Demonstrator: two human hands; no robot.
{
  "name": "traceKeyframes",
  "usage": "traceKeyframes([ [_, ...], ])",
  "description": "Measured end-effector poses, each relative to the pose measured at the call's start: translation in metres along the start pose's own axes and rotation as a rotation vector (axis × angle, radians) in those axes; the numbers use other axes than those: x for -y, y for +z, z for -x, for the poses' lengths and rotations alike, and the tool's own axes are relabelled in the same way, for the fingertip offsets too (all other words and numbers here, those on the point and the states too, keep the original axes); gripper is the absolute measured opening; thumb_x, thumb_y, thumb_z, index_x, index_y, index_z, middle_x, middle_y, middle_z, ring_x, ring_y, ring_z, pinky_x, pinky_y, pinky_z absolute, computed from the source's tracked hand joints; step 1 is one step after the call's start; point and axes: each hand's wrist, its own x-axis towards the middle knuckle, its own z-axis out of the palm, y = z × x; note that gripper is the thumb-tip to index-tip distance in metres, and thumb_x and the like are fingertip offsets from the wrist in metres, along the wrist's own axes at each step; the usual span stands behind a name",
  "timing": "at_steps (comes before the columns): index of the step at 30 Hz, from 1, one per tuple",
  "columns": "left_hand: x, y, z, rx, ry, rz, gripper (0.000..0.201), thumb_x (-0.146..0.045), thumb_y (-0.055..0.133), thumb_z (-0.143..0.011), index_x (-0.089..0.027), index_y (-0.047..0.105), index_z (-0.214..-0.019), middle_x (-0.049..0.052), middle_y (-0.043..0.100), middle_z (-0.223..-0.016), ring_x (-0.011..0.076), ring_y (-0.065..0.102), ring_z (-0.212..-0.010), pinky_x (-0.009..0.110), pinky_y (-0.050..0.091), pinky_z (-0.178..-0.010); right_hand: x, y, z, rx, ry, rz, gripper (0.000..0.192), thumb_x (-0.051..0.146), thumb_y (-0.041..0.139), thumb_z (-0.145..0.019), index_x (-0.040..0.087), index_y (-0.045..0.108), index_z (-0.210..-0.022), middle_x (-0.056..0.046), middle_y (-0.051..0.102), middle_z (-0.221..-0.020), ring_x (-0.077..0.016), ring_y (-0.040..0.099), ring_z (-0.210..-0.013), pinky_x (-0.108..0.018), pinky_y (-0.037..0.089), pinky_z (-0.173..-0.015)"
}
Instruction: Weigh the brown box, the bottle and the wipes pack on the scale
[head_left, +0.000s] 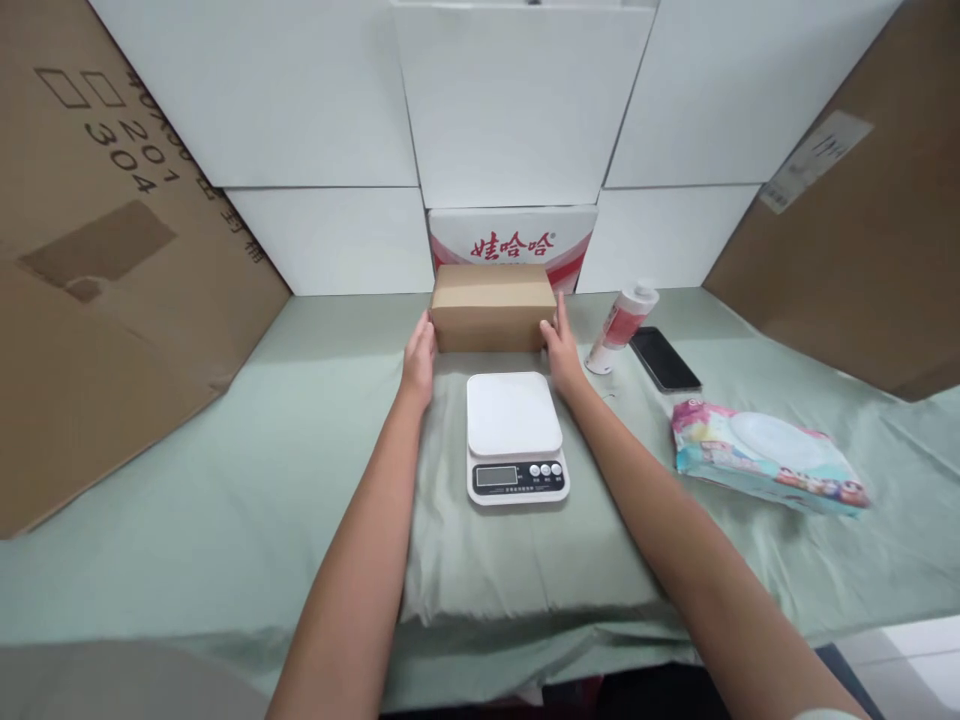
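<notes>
While holding the brown, oblong cardboard box (493, 310) by its ends, presses the left hand (419, 358) against one short side and the right hand (560, 350) against the other, with neither any nearer. Holds the long axis crosswise, from hand to hand, just beyond the white, square-topped plastic kitchen scale (514, 425), and stretches a forearm (375, 510) along either side of it, above a surface (315, 480) draped in pale green cloth (247, 450). Cannot tell from this angle about contact between box and cloth.
</notes>
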Motion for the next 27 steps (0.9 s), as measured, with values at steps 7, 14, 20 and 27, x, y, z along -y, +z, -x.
traceKeyframes([
  [7,-0.029,0.002,0.013,-0.004,0.096,0.0,0.084,-0.066,0.07,-0.09,-0.019,0.055,-0.158,0.009,0.048,-0.171,0.031,0.036,-0.165,0.048,0.024,-0.14,0.031,0.003,0.009,0.009,-0.033,-0.063,0.107,0.09,0.056,-0.084,0.031,0.031,-0.17,-0.004,0.035,-0.178,-0.0262,0.031,-0.167,-0.05,0.022,-0.141],
  [14,-0.082,-0.008,0.133,0.002,0.206,-0.08,0.07,-0.061,0.062,-0.1,-0.024,0.055,-0.16,0.006,0.05,-0.169,0.0323,0.039,-0.163,0.048,0.038,-0.135,0.092,-0.046,0.09,0.038,-0.118,-0.002,0.093,0.07,0.062,-0.098,0.039,0.017,-0.174,-0.002,0.02,-0.183,-0.0314,0.032,-0.167,-0.056,0.034,-0.136],
  [20,-0.044,-0.021,0.189,-0.001,0.144,-0.074,0.08,-0.065,0.065,-0.096,-0.019,0.054,-0.161,0.013,0.051,-0.167,0.0378,0.041,-0.161,0.053,0.042,-0.133,0.07,-0.057,0.155,-0.067,-0.114,0.069,0.084,0.061,0.065,-0.1,0.037,0.027,-0.171,-0.008,0.032,-0.178,-0.0374,0.036,-0.164,-0.064,0.037,-0.131],
  [27,-0.038,-0.024,0.193,-0.007,0.173,-0.094,0.075,-0.061,0.069,-0.096,-0.016,0.059,-0.156,0.017,0.054,-0.163,0.0378,0.052,-0.153,0.051,0.047,-0.128,0.057,-0.06,0.158,-0.068,-0.158,0.068,0.072,0.054,0.064,-0.101,0.035,0.038,-0.165,-0.011,0.047,-0.168,-0.0341,0.054,-0.147,-0.056,0.052,-0.117],
])
